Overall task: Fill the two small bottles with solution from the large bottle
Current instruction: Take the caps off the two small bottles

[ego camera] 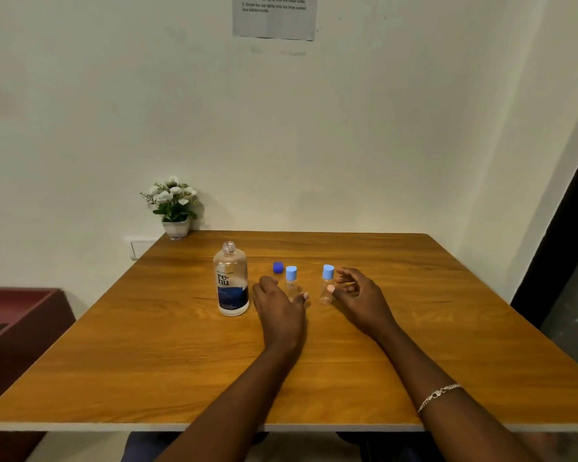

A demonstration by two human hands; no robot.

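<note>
Uncapped clear large bottle [231, 285]; right of it, two blue-capped clear small bottles [291, 282] stand empty. Left hand [279, 303] and right hand [361, 295] flank them, loosely spread, holding nothing. Uncapping likely next.

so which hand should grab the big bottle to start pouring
Left, probably. The left hand lies right beside the uncapped large bottle. The right hand sits farther away, open next to the right small bottle.

"re-nu" on large bottle [231, 281] label, wall notice [274, 15] print blurred
</note>
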